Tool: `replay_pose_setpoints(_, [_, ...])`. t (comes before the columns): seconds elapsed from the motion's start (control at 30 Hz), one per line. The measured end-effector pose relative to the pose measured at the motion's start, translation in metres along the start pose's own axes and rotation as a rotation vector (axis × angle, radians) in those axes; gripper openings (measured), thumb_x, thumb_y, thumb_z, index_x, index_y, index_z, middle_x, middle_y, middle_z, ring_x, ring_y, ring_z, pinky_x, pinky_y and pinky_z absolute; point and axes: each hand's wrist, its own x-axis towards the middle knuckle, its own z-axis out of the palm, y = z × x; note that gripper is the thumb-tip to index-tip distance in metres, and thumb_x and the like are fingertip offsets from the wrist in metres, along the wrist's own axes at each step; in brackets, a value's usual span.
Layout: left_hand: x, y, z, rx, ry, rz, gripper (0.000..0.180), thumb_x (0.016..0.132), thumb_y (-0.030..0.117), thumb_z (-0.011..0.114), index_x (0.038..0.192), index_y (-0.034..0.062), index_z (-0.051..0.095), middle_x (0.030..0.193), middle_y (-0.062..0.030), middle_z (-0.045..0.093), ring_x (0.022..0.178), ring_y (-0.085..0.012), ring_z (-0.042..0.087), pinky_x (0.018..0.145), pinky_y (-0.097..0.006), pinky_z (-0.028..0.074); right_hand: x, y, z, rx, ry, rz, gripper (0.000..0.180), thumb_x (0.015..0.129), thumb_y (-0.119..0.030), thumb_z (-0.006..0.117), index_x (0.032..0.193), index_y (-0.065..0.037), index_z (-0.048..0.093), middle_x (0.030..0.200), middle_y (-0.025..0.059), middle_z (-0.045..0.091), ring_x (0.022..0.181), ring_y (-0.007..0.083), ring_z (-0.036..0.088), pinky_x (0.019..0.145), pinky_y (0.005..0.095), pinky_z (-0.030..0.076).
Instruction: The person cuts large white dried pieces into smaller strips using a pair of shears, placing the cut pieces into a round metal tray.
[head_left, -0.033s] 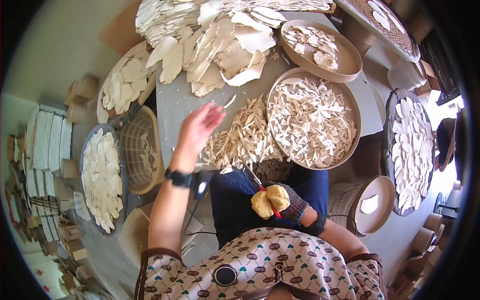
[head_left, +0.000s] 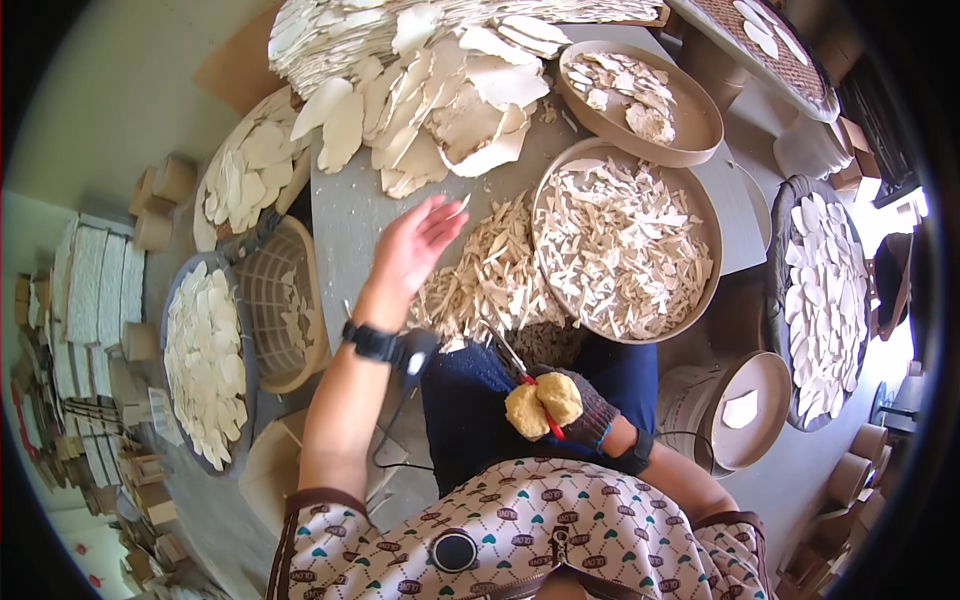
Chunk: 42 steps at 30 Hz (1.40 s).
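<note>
My left hand (head_left: 415,248) is bare and open, fingers spread, reaching out over the grey table (head_left: 345,225) toward a heap of large pale flat pieces (head_left: 440,95). A black watch sits on that wrist. My right hand (head_left: 560,402), in a dark glove with yellow padding, rests above my lap and grips red-handled scissors (head_left: 520,370), blades pointing up toward a pile of narrow pale cut strips (head_left: 490,280). A round shallow tray (head_left: 625,245) full of small cut bits stands just right of that pile.
A second round tray (head_left: 640,100) sits behind the first. Woven baskets of pale flat pieces stand at left (head_left: 205,365), (head_left: 250,175) and right (head_left: 820,300). An empty wicker basket (head_left: 275,300) and a bowl (head_left: 750,410) flank my knees. Stacked boxes line the left floor.
</note>
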Motion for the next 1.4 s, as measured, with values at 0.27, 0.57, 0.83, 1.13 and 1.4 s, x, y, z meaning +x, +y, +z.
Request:
replay_pose_setpoints(0.27, [0.078,-0.011,0.032,-0.151,0.135,0.06,0.023,0.087,0.011,0.052,0.097,-0.0095,0.054,0.098,-0.0215,0.061,0.094,-0.0285,0.061,0.081,-0.031,0.053,-0.007,-0.004,-0.006,0.394,0.106,0.035,0.016,0.085,-0.006,0.056,0.101,-0.003,0.055,0.098,0.0067,0.06,0.089,0.0163,0.06,0.083,0.0316,0.05])
replay_pose_setpoints(0.57, [-0.049,0.005,-0.028,0.756,0.39,0.521,0.013,0.087,0.009,0.052,0.096,0.0,0.055,0.086,-0.0088,0.061,0.076,-0.0179,0.063,0.068,-0.029,0.053,0.008,-0.013,-0.003,0.657,0.089,0.148,0.015,0.085,-0.01,0.057,0.098,-0.002,0.057,0.094,0.0065,0.061,0.088,0.0169,0.06,0.081,0.0323,0.05])
replay_pose_setpoints(0.83, [-0.167,-0.016,-0.111,0.233,0.638,0.473,0.028,0.087,0.012,0.053,0.11,-0.0024,0.049,0.101,-0.0157,0.059,0.086,-0.0269,0.062,0.074,-0.039,0.054,0.01,-0.01,0.001,0.312,0.011,0.067,0.024,0.073,-0.013,0.067,0.094,-0.006,0.059,0.09,0.008,0.062,0.083,0.0216,0.061,0.076,0.0313,0.049])
replay_pose_setpoints(1.13, [-0.228,-0.029,-0.12,0.043,0.782,0.581,0.044,0.092,0.02,0.045,0.126,-0.0062,0.037,0.129,-0.0214,0.04,0.118,-0.0294,0.044,0.097,-0.037,0.041,0.005,-0.013,0.004,0.211,-0.022,0.099,0.036,0.071,-0.019,0.071,0.102,-0.005,0.059,0.093,0.0113,0.063,0.086,0.0214,0.062,0.077,0.0303,0.048])
replay_pose_setpoints(1.4, [0.025,-0.027,0.013,0.251,0.035,0.017,0.046,0.09,0.01,0.048,0.127,-0.0071,0.028,0.106,-0.026,0.056,0.092,-0.0305,0.061,0.079,-0.033,0.052,-0.01,-0.017,-0.009,0.202,0.02,-0.028,0.035,0.072,-0.013,0.071,0.104,-0.004,0.058,0.095,0.0079,0.064,0.087,0.0142,0.06,0.079,0.0285,0.048])
